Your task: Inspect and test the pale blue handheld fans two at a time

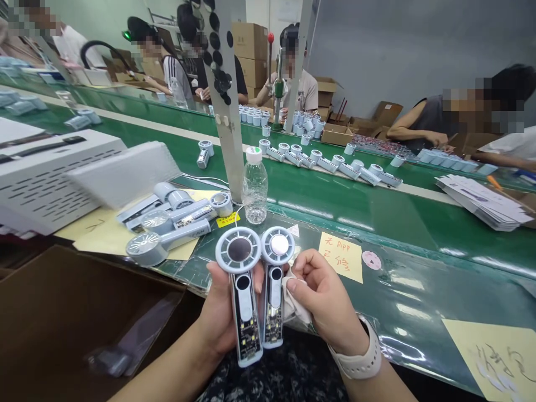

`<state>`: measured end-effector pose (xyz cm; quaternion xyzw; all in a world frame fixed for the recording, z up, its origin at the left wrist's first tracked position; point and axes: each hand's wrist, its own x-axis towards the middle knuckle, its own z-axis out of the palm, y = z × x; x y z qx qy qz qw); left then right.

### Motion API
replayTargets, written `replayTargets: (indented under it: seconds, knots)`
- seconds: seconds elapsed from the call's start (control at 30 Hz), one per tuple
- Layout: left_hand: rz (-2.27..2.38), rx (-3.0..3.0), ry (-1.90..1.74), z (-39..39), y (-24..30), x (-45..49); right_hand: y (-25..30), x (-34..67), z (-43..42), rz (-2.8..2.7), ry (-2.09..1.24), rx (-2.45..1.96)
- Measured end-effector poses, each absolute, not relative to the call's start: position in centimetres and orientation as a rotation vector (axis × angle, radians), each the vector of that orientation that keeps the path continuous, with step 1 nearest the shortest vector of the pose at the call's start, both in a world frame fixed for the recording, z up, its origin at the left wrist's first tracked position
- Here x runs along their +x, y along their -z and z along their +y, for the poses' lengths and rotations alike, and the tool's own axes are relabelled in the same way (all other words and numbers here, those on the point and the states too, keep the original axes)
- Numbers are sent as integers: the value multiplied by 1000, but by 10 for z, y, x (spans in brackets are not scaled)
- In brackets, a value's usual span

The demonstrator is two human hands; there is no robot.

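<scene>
Two light-blue handheld fans stand side by side, round heads up, with circuit boards showing through their clear handles. My left hand (220, 318) is wrapped round the left handheld fan (245, 296), which has a dark disc in its head, and its fingers reach behind the right handheld fan (274, 285), whose disc is silvery. My right hand (322, 290) is closed on a crumpled white cloth (296, 298), pinched beside the right fan's handle. Whether the cloth touches that fan I cannot tell. The fingertips behind both handles are partly hidden.
A clear bottle (255, 187) stands beside a metal post (228, 111). More handheld fans (146, 245) lie piled at left, above an open cardboard box (84, 312). A white ventilated case (62, 178) sits further left. Fans (326, 162) line the green conveyor (335, 195); several people work beyond.
</scene>
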<state>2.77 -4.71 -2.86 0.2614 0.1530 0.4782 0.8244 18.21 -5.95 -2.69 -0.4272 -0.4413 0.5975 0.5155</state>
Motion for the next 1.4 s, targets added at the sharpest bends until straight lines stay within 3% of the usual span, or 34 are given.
replayTargets:
  seconds: [1.4]
  knots:
    - [433, 857, -1076, -53, 40, 21, 40, 178, -57, -867, -1677, -861]
